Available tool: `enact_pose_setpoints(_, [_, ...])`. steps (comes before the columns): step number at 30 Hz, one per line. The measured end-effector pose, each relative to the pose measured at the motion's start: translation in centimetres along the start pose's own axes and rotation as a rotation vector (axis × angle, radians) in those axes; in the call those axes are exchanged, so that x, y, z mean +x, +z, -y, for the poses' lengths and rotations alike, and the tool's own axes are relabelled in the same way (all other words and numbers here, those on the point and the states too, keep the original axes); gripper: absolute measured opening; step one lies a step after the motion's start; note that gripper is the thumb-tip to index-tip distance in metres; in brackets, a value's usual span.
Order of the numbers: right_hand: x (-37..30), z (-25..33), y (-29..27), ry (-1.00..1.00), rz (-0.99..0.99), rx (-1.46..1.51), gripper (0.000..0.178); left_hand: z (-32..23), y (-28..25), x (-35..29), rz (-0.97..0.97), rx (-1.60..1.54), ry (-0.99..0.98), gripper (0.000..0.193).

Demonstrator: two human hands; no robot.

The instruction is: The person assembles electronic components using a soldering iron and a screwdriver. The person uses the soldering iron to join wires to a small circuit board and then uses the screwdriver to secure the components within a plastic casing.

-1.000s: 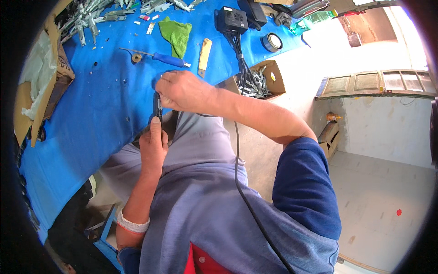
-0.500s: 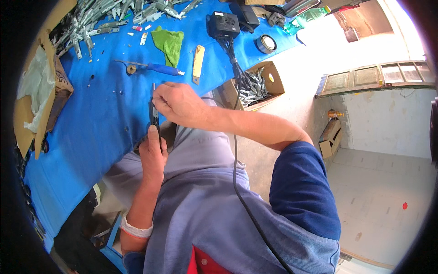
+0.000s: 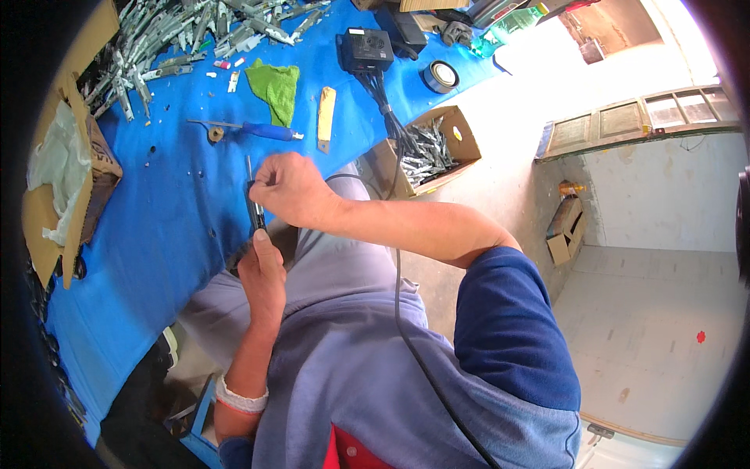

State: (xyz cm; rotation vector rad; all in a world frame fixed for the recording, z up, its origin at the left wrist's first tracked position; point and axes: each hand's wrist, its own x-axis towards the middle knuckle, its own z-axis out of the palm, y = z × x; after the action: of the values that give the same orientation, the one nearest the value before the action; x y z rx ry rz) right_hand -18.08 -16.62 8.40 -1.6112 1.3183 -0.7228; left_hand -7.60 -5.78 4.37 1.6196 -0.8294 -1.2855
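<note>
My left hand (image 3: 263,273) is closed round the lower end of a slim black and silver metal piece (image 3: 255,209), thumb on top. The piece points away from me over the near edge of the blue-covered table (image 3: 168,234). At its upper part my right hand (image 3: 295,186) is closed, fingertips pinched against its side; whether they grip a small part is hidden. Beyond the hands lies a blue-handled screwdriver (image 3: 272,131), its shaft pointing left beside a small brown ring (image 3: 216,134). A flat orange-yellow strip with a metal end (image 3: 326,117) lies to its right.
Slim metal pieces (image 3: 168,47) are heaped at the far left. A green cloth (image 3: 275,90), a black device with cables (image 3: 367,50) and a tape roll (image 3: 441,76) lie on the table. Open cardboard boxes (image 3: 466,139) flank it. A black cable (image 3: 426,356) crosses my body.
The whole view has shifted slightly, with table things now a little further left. Both hands keep hold of the metal piece in nearly the same pose.
</note>
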Motion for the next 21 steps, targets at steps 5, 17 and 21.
enact_pose_setpoints(5, [0.1,0.5,0.2,0.033,0.012,-0.009,0.014,0.8,-0.5,0.2,0.020,0.019,0.031,0.053])
enact_pose_setpoints(17, [0.7,-0.3,0.2,-0.033,0.006,-0.085,0.014,-0.3,-0.8,0.1,0.169,-0.356,-0.309,0.058])
enact_pose_setpoints(21, [1.0,-0.2,0.1,-0.078,0.066,-0.164,0.016,0.8,-1.6,0.5,0.253,-0.517,-0.359,0.058])
